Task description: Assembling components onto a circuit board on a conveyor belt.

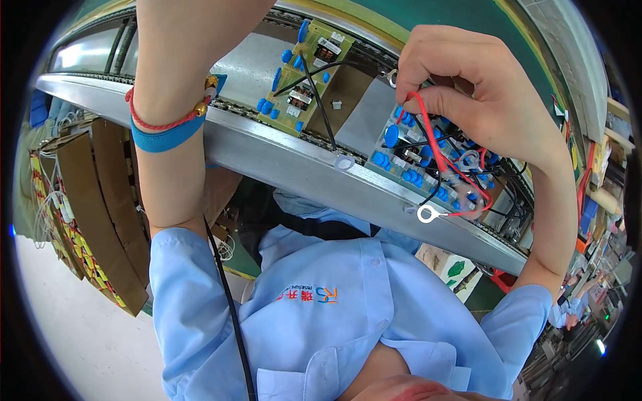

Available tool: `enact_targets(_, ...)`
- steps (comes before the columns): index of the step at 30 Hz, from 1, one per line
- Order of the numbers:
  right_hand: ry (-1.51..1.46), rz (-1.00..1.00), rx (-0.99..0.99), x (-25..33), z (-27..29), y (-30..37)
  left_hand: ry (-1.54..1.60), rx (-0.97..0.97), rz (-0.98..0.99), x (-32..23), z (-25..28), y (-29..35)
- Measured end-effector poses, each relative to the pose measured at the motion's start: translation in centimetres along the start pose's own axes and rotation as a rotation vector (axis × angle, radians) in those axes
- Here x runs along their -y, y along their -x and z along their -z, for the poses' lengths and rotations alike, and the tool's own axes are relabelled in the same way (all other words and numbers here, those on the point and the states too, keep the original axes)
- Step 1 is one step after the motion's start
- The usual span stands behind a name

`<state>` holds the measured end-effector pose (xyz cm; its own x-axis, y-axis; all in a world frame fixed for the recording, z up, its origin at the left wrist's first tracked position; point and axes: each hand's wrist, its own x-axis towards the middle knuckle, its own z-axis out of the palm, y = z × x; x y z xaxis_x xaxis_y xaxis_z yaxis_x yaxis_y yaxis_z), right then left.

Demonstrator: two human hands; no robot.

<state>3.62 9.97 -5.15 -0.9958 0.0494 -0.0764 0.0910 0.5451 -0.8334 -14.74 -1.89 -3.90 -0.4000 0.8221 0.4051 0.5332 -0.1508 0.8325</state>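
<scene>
My right hand point(481, 93) is over the circuit board on the right, its thumb and index finger closed on a red wire point(436, 137). The wire hangs down across that board point(401, 157), which carries several blue round components and a tangle of black and red wires. A metal ring terminal point(428, 214) on a red wire lies over the near rail. My left hand point(200, 33) reaches past the top edge, and its fingers are out of sight. Near it lies a second circuit board point(284, 110), crossed by black wires point(312, 83), one ending in a ring terminal point(344, 162).
Both boards sit on a conveyor line with a metal near rail point(281, 155). A small white part point(336, 105) lies between them. Cardboard boxes point(100, 194) stand at the left. A black cord point(231, 301) runs down past my left sleeve. Another person point(568, 314) is far right.
</scene>
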Motion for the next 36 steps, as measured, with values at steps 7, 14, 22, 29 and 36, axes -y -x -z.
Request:
enact_targets(7, 0.102, 0.123, 0.009, -0.6, 0.2, -0.3, -0.055, 0.006, 0.038, 0.0, -0.5, 0.1)
enact_targets(14, 0.48, 0.897, -0.224, -4.4, 0.5, -1.4, -0.062, -0.01, -0.052, 0.6, -1.6, -0.1)
enact_targets(22, 0.552, 0.892, -0.226, -3.7, 0.1, -1.3, -0.117, 0.0, 0.064, -0.3, -0.9, 0.5)
enact_targets(29, 0.114, 0.024, 0.239, 1.8, 3.7, -0.1, -0.129, -0.012, 0.153, -0.3, -1.1, 0.4)
enact_targets(36, 0.543, -0.379, -0.603, -2.7, 12.9, 13.7, -0.083, 0.044, -0.01, 1.4, 0.7, -0.9)
